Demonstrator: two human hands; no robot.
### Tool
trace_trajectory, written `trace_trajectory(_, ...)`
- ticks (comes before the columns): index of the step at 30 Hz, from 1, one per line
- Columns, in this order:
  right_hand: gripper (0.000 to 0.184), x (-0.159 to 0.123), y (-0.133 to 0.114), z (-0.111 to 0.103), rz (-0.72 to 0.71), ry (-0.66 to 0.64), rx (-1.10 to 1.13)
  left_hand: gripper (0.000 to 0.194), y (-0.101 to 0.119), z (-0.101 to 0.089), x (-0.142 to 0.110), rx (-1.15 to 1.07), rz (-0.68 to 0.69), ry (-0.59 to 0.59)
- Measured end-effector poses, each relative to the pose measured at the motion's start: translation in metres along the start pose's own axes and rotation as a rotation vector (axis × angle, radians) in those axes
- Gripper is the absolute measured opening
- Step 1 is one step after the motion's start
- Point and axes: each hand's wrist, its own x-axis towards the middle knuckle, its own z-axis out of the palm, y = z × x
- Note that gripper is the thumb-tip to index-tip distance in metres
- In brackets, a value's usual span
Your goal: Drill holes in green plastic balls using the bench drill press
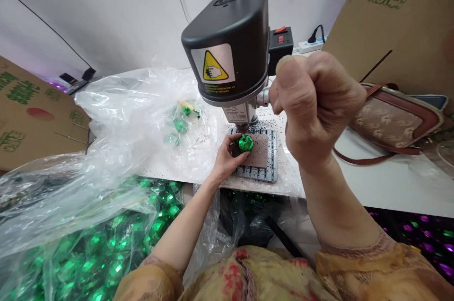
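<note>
Under the black drill press [227, 36], my left hand [227, 159] pinches a shiny green faceted ball [245, 143] between thumb and fingers. A brown square board [260, 149] lies beneath it on the grey slotted base plate [272, 168]. The ball sits just below the press's chuck [242, 127]; whether the tool tip touches it I cannot tell. Raised at the machine's right side, my right hand [315, 97] is closed in a fist around the feed handle [263, 96], most of which the fingers hide.
Clear plastic sheeting [124, 111] covers the table's left side, with several green pieces [180, 126] on it. A bag of green balls [106, 249] lies at lower left. Dark shavings surround the base. A handbag [397, 119] and a carton [400, 31] stand at right.
</note>
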Motion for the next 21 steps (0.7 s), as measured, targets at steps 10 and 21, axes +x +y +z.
trace_trajectory(10,0.047,-0.004,0.001,-0.001,0.061,0.016,-0.127,0.05,0.001,0.017,-0.008,-0.019,0.037,0.09)
trace_trajectory(21,0.05,-0.021,0.004,-0.002,-0.181,0.039,-0.038,0.046,0.002,0.016,-0.008,0.009,0.049,0.103)
